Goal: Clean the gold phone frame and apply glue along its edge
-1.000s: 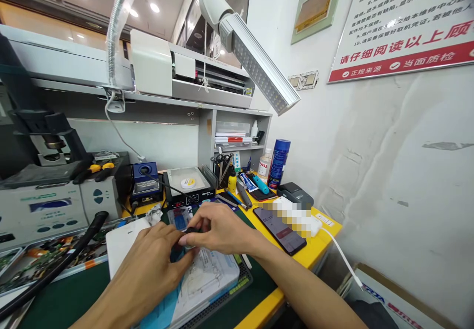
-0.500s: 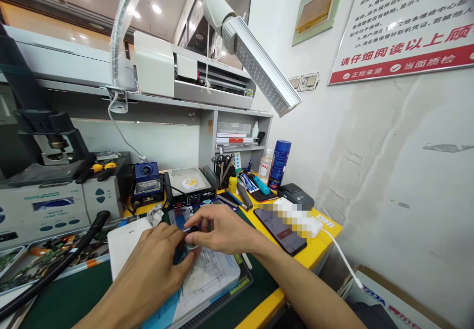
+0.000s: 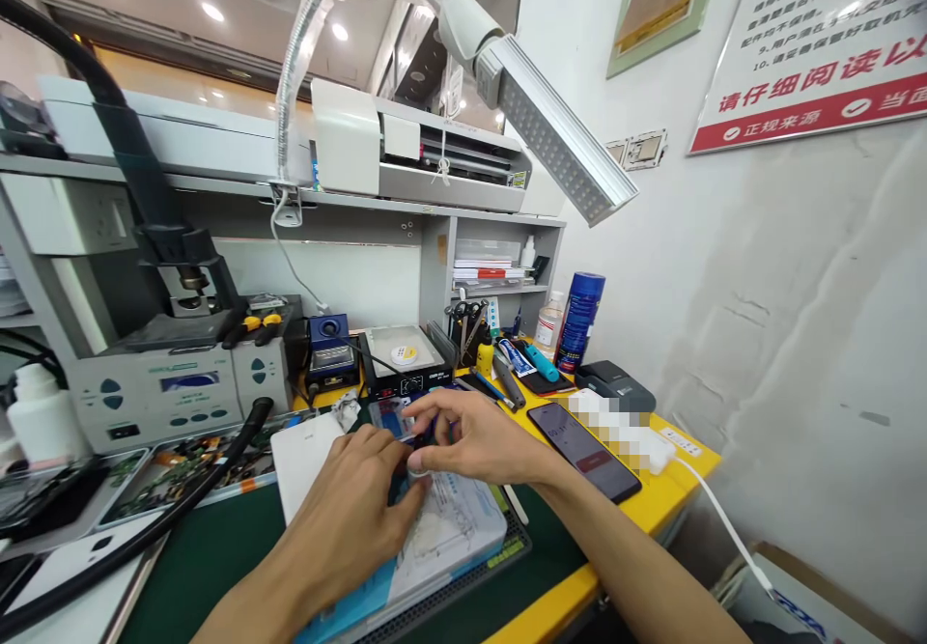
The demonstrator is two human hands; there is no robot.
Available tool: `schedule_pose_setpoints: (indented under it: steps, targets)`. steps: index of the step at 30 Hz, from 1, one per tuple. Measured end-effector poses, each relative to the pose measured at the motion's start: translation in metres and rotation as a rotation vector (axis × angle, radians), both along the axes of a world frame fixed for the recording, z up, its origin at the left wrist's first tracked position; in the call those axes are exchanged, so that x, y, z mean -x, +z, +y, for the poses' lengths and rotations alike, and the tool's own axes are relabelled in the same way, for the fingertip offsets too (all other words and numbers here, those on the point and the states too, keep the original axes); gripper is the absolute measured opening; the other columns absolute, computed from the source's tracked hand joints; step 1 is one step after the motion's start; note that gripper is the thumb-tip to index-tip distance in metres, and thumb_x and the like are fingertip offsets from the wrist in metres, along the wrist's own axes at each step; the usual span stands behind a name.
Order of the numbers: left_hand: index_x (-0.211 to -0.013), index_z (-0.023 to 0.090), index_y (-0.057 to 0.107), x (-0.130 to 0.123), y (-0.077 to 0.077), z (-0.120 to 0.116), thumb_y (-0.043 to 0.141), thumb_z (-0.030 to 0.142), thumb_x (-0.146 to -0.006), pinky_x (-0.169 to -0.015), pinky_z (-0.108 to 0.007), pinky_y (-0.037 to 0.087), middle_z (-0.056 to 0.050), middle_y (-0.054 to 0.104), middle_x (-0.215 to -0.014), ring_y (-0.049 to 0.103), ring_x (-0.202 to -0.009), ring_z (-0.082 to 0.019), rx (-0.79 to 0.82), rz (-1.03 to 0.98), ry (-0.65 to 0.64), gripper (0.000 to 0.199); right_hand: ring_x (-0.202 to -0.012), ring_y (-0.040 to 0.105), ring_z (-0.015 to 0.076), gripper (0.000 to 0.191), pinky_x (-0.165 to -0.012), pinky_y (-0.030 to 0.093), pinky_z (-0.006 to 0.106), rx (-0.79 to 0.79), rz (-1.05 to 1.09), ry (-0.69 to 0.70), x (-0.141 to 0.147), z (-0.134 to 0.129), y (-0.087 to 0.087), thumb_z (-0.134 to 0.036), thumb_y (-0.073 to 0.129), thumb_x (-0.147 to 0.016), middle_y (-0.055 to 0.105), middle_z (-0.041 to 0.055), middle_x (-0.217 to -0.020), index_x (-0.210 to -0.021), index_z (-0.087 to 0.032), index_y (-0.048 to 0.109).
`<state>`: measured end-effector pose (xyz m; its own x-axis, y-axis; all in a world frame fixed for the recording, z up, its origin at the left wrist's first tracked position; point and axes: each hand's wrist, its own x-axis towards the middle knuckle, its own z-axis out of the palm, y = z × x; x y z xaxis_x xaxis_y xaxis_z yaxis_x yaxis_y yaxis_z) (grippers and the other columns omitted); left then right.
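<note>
In the middle of the head view my left hand [image 3: 362,490] is closed, thumb and fingers bent round a small round clear-sided container [image 3: 418,473]. Its lower part and contents are mostly hidden by my fingers. My right hand [image 3: 474,436] arches over it from the other side. The right thumb tip is at the container's rim, while the index finger is lifted with a gap to the thumb. Under both hands lies a white and light-blue box [image 3: 463,528], resting on a dark perforated mat [image 3: 518,546].
A phone [image 3: 586,451] with a lit screen lies to the right. Behind the hands stand a heating plate [image 3: 406,350] and a soldering station [image 3: 331,350]. A black hose [image 3: 210,475] crosses the trays of circuit boards [image 3: 181,461] at left. A lamp [image 3: 557,132] hangs overhead.
The view has swung left, so everything sits farther right in the picture. Both hands remain at the small container; the dark piece at its top shows less clearly between the right fingers.
</note>
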<state>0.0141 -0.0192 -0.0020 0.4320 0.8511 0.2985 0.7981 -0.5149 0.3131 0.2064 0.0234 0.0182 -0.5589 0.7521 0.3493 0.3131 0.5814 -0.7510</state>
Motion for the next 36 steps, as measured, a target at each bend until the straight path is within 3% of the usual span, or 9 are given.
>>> schedule_pose_setpoints:
  steps: [5, 10, 14, 20, 27, 32, 36]
  targets:
    - [-0.088, 0.021, 0.063, 0.0, 0.001, -0.001, 0.05, 0.037, -0.098, -0.084, -0.045, 0.04, -0.008, 0.066, -0.094, 0.058, -0.097, -0.032, 0.007, 0.004, 0.004, 0.023, -0.07, 0.056, 0.0125, 0.033, -0.061, 0.044, 0.024, 0.031, 0.013, 0.018, -0.002, 0.001, 0.003, -0.03, 0.081, -0.081, 0.066, -0.0001, -0.08, -0.109, -0.015, 0.074]
    - [-0.088, 0.021, 0.063, 0.0, 0.0, -0.001, 0.051, 0.035, -0.097, -0.084, -0.044, 0.04, -0.008, 0.067, -0.097, 0.057, -0.099, -0.032, -0.004, 0.002, 0.001, 0.021, -0.068, 0.054, 0.0102, 0.043, -0.059, 0.043, 0.023, 0.013, -0.013, 0.017, -0.002, -0.001, 0.005, -0.028, 0.082, -0.08, 0.069, 0.0029, -0.103, -0.12, -0.02, 0.071]
    - [-0.087, 0.021, 0.063, 0.001, -0.002, 0.0, 0.05, 0.036, -0.098, -0.084, -0.045, 0.041, -0.008, 0.066, -0.096, 0.057, -0.099, -0.032, -0.01, 0.007, -0.003, 0.022, -0.073, 0.058, 0.013, 0.039, -0.063, 0.045, 0.024, -0.015, -0.027, -0.014, -0.001, -0.001, 0.002, -0.032, 0.082, -0.08, 0.066, 0.0005, -0.087, -0.115, -0.017, 0.073]
    - [-0.085, 0.022, 0.06, 0.002, -0.003, 0.0, 0.048, 0.036, -0.098, -0.084, -0.045, 0.041, -0.008, 0.066, -0.095, 0.057, -0.097, -0.032, -0.011, 0.011, -0.014, 0.023, -0.07, 0.056, 0.0116, 0.041, -0.061, 0.044, 0.024, -0.042, -0.074, -0.006, -0.001, -0.003, 0.004, -0.031, 0.081, -0.081, 0.069, 0.0013, -0.098, -0.12, -0.02, 0.072]
    - [-0.084, 0.022, 0.061, 0.001, -0.003, -0.001, 0.048, 0.039, -0.097, -0.085, -0.046, 0.043, -0.008, 0.066, -0.093, 0.059, -0.096, -0.032, -0.027, 0.034, -0.018, 0.025, -0.077, 0.059, 0.014, 0.033, -0.066, 0.046, 0.024, -0.076, -0.09, -0.033, 0.001, -0.005, 0.005, -0.029, 0.078, -0.082, 0.067, 0.0004, -0.088, -0.113, -0.019, 0.075]
    - [-0.095, 0.023, 0.068, 0.013, 0.005, 0.002, 0.058, 0.043, -0.091, -0.084, -0.048, 0.045, -0.007, 0.068, -0.093, 0.061, -0.096, -0.033, -0.163, 0.033, -0.016, 0.023, -0.076, 0.06, 0.0141, 0.031, -0.066, 0.046, 0.023, -0.085, -0.096, -0.032, 0.001, -0.005, 0.006, -0.029, 0.077, -0.083, 0.067, 0.0006, -0.087, -0.112, -0.018, 0.075]
    - [-0.1, 0.025, 0.067, 0.038, 0.013, -0.007, 0.057, 0.049, -0.094, -0.077, -0.039, 0.052, -0.004, 0.069, -0.096, 0.065, -0.091, -0.027, -0.303, -0.179, 0.041, 0.027, -0.071, 0.059, 0.0136, 0.031, -0.061, 0.044, 0.023, -0.088, -0.109, -0.034, 0.0, -0.005, 0.007, -0.034, 0.079, -0.082, 0.068, 0.0004, -0.085, -0.109, -0.019, 0.077]
